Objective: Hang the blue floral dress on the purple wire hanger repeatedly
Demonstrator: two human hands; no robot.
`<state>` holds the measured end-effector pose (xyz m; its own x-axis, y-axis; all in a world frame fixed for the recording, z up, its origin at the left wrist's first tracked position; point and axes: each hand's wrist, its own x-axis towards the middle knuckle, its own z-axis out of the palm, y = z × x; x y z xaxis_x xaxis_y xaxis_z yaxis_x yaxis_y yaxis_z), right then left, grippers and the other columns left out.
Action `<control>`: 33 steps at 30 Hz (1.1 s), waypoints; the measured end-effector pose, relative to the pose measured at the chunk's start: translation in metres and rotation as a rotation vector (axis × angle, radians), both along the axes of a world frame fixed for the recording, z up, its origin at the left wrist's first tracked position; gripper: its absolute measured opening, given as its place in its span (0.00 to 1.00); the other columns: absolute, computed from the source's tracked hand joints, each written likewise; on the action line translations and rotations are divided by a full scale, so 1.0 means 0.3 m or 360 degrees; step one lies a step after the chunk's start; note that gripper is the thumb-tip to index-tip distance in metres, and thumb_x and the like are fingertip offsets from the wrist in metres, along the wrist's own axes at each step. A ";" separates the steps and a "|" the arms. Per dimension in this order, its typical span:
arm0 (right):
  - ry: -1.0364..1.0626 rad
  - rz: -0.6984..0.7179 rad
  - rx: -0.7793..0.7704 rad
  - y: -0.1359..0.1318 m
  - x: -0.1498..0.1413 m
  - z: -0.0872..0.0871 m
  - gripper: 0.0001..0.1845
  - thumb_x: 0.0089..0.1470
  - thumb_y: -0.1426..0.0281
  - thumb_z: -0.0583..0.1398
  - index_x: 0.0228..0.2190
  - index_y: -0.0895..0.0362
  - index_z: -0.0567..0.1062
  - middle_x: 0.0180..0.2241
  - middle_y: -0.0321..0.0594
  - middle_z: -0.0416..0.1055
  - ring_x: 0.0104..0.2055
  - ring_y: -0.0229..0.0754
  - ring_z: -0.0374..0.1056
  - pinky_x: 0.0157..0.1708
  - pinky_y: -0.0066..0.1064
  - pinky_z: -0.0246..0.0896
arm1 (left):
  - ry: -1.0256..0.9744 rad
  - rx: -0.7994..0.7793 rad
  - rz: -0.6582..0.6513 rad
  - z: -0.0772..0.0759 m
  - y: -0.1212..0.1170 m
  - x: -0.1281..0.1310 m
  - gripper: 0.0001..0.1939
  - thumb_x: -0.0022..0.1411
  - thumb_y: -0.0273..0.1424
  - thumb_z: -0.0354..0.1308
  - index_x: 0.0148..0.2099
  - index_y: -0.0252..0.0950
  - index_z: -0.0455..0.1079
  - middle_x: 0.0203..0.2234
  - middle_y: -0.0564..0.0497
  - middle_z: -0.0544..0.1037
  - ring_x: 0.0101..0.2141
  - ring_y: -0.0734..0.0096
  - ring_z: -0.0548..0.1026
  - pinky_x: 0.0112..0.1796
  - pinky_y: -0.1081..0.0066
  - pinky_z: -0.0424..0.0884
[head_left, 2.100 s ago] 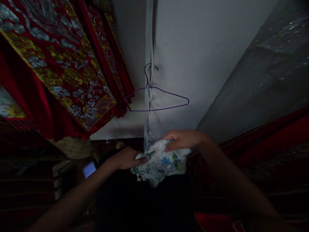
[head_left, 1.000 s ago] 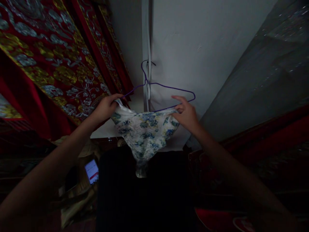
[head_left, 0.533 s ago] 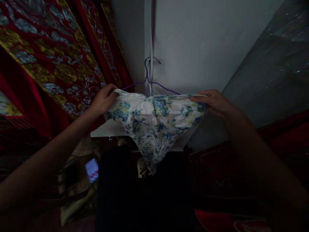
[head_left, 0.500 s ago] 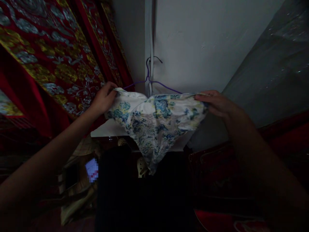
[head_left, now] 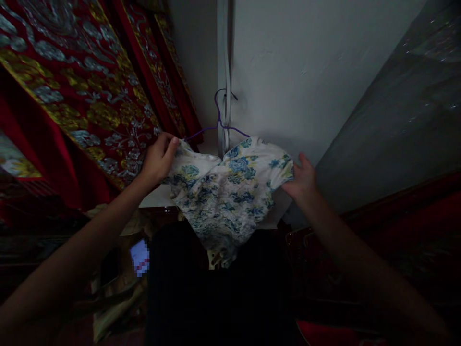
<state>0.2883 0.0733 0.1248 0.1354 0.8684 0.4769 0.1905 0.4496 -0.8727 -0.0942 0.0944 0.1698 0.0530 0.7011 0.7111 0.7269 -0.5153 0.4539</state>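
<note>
The pale wall point(head_left: 288, 72) is dimly lit, the floor point(head_left: 79, 331) perhaps reddish.

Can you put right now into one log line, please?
left hand: gripping floral garment at shoulder | right hand: touching opposite sleeve | purple hanger: hung at wall, partly hidden by floral garment

No readable text, labels, numbers or signs; lit phone screen point(head_left: 139, 255) at lower left blurred, illegible.
</note>
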 end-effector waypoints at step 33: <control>-0.1174 -0.0515 0.0587 -0.152 -0.223 -0.177 0.43 0.41 0.59 0.71 0.59 0.54 0.69 0.48 0.50 0.68 0.52 0.59 0.66 0.53 0.48 0.61 | -0.1360 -0.1112 -0.0470 -0.136 -0.220 0.185 0.12 0.65 0.36 0.60 0.42 0.32 0.79 0.40 0.44 0.84 0.41 0.64 0.82 0.44 0.66 0.78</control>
<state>0.2213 0.0278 0.0717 -0.1047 0.6146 0.7818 0.8143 0.5043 -0.2874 -0.0386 0.0286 0.1289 -0.0321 0.9981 0.0535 -0.0648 -0.0555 0.9964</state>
